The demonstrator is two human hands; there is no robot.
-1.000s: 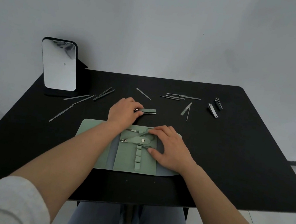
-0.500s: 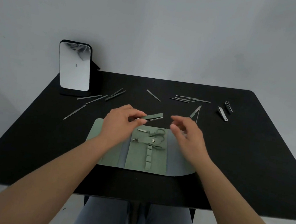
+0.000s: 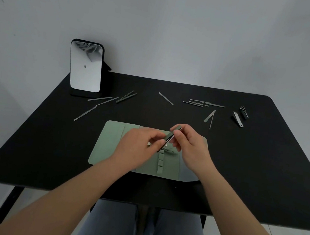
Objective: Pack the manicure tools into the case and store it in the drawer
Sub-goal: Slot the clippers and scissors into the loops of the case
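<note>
On the black table (image 3: 262,161), which takes up most of the view, there's a green case (image 3: 111,143) lying open and flat near the front edge, right in front of the person, with a strip of little loops running down its middle panel. Back left corner has a mirror (image 3: 86,67) standing upright on a dark stand. Both forearms come in from the bottom, jeans visible under the table edge. Left hand (image 3: 136,148) and right hand (image 3: 191,147) meet just above the middle of the case, and both are pinched onto the same clipper (image 3: 170,138), a green and silver one held tilted, far end up toward the right. Left fingers have the lower end, right thumb and forefinger have the upper end. It's off the table, over the case, not tucked into a loop. Something small and metal peeks out under the left fingers, can't tell what. The rest of the tools are scattered along the back half: three thin files (image 3: 101,101) fanned out near the mirror, tweezers (image 3: 126,97) just right of those, a single stick (image 3: 165,98) in the middle, a bunch of picks (image 3: 203,103) lying sideways, two more thin tools (image 3: 210,116) below them, and two small clippers (image 3: 240,115) far right, well apart from the case.
</note>
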